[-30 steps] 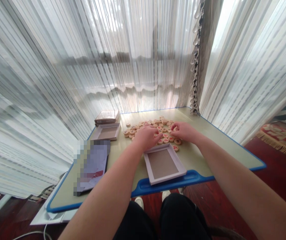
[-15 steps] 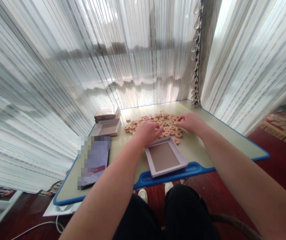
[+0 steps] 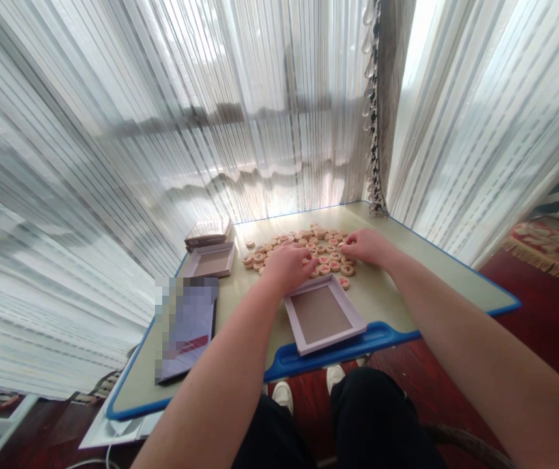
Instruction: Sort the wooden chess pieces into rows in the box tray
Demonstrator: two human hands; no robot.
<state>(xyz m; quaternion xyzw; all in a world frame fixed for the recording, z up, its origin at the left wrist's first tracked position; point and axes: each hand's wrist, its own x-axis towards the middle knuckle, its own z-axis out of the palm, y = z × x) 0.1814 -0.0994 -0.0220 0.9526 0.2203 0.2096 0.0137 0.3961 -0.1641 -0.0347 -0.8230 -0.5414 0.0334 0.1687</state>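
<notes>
A pile of round wooden Chinese chess pieces [image 3: 335,258], marked in red and dark characters, lies across the middle of the table. Over its left part reaches my left hand [image 3: 288,266], fingers bent and apart from the thumb, with a red-marked piece showing in the gap; part of the pile is hidden below. At the right edge of the pile, my right hand [image 3: 368,247] has thumb and forefinger closed round the side of one piece. A shallow open box [image 3: 321,316] stands right in front of the pile, nearest my body.
Another shallow box part [image 3: 210,260] lies at the left, in front of a stacked packet [image 3: 208,231]. A tablet [image 3: 189,332], partly blurred out, rests near the left edge. The table [image 3: 455,277] has a blue rim; sheer curtains [image 3: 260,130] hang behind it.
The view has tilted slightly, so the table sits lower in the picture. Both hands stay at the pile; my right fingers have shifted slightly toward the near-side pieces.
</notes>
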